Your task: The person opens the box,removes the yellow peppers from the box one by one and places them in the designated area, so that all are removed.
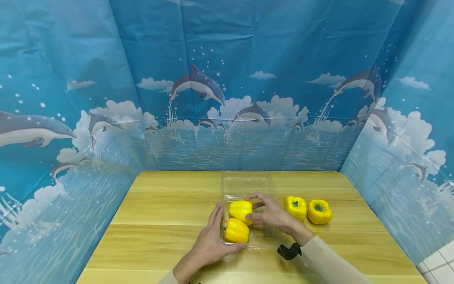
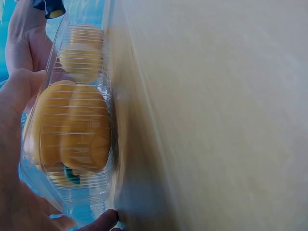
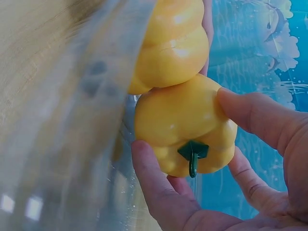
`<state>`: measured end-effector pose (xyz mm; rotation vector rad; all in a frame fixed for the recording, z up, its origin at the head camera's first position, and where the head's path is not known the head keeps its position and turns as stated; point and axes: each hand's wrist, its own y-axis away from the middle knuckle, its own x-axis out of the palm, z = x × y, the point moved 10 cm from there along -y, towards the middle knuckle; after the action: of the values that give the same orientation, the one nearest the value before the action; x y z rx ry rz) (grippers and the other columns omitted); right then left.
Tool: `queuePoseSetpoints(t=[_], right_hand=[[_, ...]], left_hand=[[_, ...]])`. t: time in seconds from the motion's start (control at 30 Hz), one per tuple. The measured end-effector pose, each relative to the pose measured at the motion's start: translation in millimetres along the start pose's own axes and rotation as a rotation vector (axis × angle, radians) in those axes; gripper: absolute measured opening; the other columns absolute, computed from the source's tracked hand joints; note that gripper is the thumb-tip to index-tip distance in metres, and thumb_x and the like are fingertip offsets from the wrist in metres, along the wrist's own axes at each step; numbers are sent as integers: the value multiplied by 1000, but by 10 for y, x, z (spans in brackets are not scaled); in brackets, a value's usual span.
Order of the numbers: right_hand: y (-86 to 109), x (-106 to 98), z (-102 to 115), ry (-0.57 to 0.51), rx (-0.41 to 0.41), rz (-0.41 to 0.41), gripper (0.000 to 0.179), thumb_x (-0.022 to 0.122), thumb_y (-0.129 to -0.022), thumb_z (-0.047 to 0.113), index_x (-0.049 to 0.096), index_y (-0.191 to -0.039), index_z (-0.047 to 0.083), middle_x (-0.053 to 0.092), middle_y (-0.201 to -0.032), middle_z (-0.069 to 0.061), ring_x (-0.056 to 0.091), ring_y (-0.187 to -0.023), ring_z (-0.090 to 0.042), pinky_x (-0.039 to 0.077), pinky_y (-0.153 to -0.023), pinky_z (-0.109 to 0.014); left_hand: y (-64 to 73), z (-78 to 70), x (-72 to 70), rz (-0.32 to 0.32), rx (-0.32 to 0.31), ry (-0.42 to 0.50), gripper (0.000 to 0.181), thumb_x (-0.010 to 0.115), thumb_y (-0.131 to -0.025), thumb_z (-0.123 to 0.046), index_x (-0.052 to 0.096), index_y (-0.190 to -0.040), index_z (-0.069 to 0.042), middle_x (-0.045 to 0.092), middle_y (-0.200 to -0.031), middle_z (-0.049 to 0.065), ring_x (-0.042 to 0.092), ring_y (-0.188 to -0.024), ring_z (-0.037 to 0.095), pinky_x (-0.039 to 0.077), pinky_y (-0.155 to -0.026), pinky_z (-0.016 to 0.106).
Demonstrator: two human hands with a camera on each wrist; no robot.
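Observation:
A clear plastic clamshell container (image 1: 260, 238) lies with its lid (image 1: 245, 184) folded back at the far side. Inside, along its left part, are two yellow bell peppers. My right hand (image 1: 271, 215) grips the farther bell pepper (image 1: 239, 210) between thumb and fingertips; its green stem (image 3: 193, 153) shows in the right wrist view. The nearer bell pepper (image 1: 237, 231) lies on its side against it, seen through the ribbed wall in the left wrist view. My left hand (image 1: 209, 240) holds the container's left side, thumb at the front edge and fingers along the left wall.
Two more yellow bell peppers stand stem up to the right of the container, one nearer (image 1: 295, 208) and one farther right (image 1: 319, 211). The wooden table (image 1: 159, 221) is bordered by a blue dolphin-print curtain (image 1: 227, 142) at the back and sides.

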<state>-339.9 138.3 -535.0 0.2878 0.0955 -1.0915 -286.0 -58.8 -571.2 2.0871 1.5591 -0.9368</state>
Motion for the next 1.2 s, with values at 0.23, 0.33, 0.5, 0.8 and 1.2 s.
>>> queuePoseSetpoints(t=[0.23,0.33,0.5,0.8,1.2], right_hand=[[21,-22,17,-1,-8,-6,63,87,-107,14,59,-162,11,50,-160,-39,82,-114,-32,71,-105,-60],[36,-30,25,-1,-11,-10,62,87,-107,16,58,-163,11,50,-160,-39,82,-115,-32,71,-106,-60],[58,-31,39,-13,-14,-9,64,85,-108,17,56,-164,11,48,-162,-40,82,-116,-33,70,-107,-62],[97,-39,52,-18,-31,1,67,83,-109,14,52,-168,8,44,-163,-41,82,-115,-33,71,-103,-63],[148,-54,64,-34,-42,-10,68,87,-106,12,55,-166,11,44,-165,-40,82,-117,-36,71,-104,-63]], left_hand=[[4,1,-4,0,-7,2,145,84,-88,-85,13,-188,-9,7,-199,13,56,-158,61,54,-116,85],[6,3,-2,3,-14,2,145,85,-88,-84,13,-188,-9,6,-199,12,56,-157,61,54,-116,86],[8,2,-4,4,-19,0,144,86,-88,-82,13,-188,-9,7,-199,12,57,-156,61,55,-117,84],[12,-6,-6,10,-16,0,144,84,-89,-84,13,-188,-9,6,-199,12,57,-157,60,55,-116,84],[5,2,-3,7,-17,-3,143,84,-89,-84,13,-188,-10,7,-199,12,56,-158,60,56,-117,83]])
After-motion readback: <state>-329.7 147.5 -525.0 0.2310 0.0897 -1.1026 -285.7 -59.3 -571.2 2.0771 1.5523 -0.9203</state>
